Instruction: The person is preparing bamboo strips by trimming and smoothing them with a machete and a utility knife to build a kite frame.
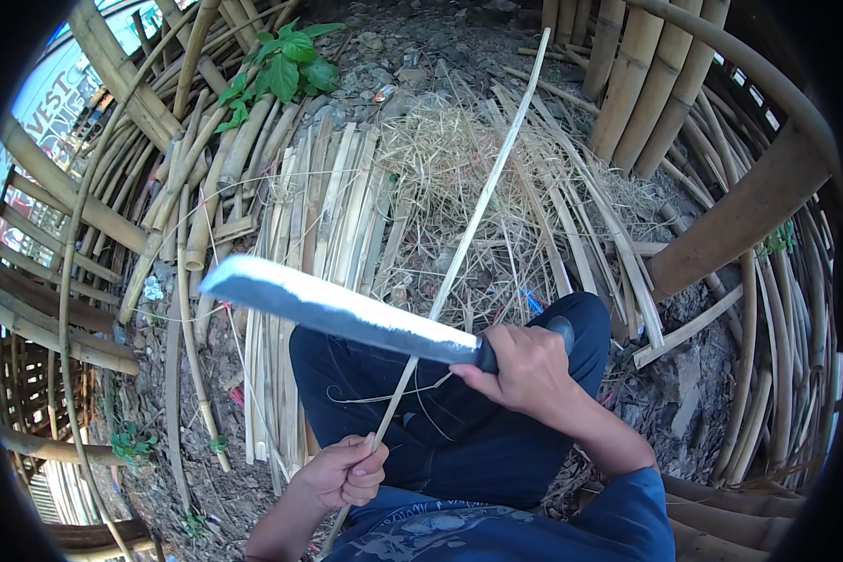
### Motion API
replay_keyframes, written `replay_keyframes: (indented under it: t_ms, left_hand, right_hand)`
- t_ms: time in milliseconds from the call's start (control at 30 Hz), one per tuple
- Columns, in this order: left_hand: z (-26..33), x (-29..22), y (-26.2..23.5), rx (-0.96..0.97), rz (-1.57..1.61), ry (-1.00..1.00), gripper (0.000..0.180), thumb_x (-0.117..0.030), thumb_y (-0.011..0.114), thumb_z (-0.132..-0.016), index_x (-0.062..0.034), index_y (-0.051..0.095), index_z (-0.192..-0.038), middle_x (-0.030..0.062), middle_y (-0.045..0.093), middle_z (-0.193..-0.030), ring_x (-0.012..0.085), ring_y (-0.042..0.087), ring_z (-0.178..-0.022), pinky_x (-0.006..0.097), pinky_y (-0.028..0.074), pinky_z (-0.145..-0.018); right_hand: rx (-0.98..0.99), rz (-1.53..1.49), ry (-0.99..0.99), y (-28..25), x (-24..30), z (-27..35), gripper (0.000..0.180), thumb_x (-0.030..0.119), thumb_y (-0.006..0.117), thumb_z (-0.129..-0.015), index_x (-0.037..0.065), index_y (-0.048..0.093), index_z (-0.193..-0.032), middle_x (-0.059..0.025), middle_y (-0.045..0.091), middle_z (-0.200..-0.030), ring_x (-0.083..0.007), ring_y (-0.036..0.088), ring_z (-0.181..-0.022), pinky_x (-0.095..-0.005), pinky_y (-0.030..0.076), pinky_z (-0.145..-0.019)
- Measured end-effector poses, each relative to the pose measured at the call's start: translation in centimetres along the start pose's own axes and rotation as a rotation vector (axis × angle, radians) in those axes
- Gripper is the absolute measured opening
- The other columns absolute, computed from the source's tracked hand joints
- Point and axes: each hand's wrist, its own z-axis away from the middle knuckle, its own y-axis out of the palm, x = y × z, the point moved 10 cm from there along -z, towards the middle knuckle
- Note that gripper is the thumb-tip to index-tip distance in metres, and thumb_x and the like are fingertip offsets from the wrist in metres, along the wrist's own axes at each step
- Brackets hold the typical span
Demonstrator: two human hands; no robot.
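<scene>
My right hand (pixel 526 367) is wrapped round the dark handle of a machete (pixel 347 309), whose broad blade points to the left. Beneath the blade runs a long, pale bamboo strip (pixel 479 208), slanting from my lap up to the far right. The blade crosses the strip just beyond my knees; whether its edge touches cannot be made out. Closer to my body, my left hand (pixel 347 471) grips the strip's lower part in closed fingers. A thin curled shaving (pixel 375 400) hangs near the crossing, over my dark trousers.
Split bamboo slats (pixel 332 201) lie in a row ahead to the left, beside a heap of shavings (pixel 450 159). Thick bamboo poles (pixel 642 84) stand at the right. More poles (pixel 75 201) crowd the left, and a leafy green plant (pixel 286 66) grows at the far left.
</scene>
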Motion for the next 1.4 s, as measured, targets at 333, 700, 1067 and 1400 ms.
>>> replay_keyframes:
  t_ms: [333,700,1067,1400]
  left_hand:
    - [-0.2,0.5,0.1,-0.008,0.044,-0.041,0.045,-0.036,0.034,-0.105,-0.0086,0.039,-0.07,-0.0058,0.025,-0.052,0.0031,0.018,-0.038,0.022,0.014,-0.034]
    - [0.2,0.1,0.4,-0.036,0.019,-0.019,0.043,-0.034,0.034,-0.105,-0.0089,0.039,-0.07,-0.0051,0.026,-0.052,0.0037,0.018,-0.038,0.023,0.012,-0.034]
    - [0.8,0.5,-0.6,-0.095,0.014,-0.035,0.044,-0.034,0.035,-0.105,-0.0081,0.04,-0.07,-0.0047,0.026,-0.053,0.0033,0.018,-0.039,0.022,0.013,-0.035]
    - [1.4,0.7,-1.0,-0.127,-0.009,-0.039,0.045,-0.035,0.034,-0.105,-0.0073,0.04,-0.07,-0.0035,0.027,-0.053,0.0043,0.018,-0.04,0.022,0.015,-0.035]
  right_hand:
    - [0.036,-0.041,-0.095,0.8,0.8,1.5,0.056,0.056,0.07,-0.078,0.005,0.051,-0.068,-0.0068,0.049,-0.05,-0.0229,0.056,-0.042,-0.0337,0.045,-0.042]
    - [0.004,0.021,-0.083,0.5,0.2,0.8,0.052,0.051,0.07,-0.081,0.004,0.051,-0.069,-0.008,0.05,-0.05,-0.0242,0.056,-0.042,-0.036,0.045,-0.04]
    - [0.058,-0.055,-0.09,0.8,1.7,1.9,0.05,0.048,0.075,-0.076,0.004,0.053,-0.07,-0.0095,0.054,-0.054,-0.0263,0.057,-0.045,-0.0362,0.044,-0.043]
    - [-0.029,0.02,-0.108,-0.2,-0.9,1.1,0.053,0.053,0.067,-0.083,0.003,0.054,-0.071,-0.0091,0.054,-0.051,-0.0251,0.058,-0.043,-0.0352,0.045,-0.041]
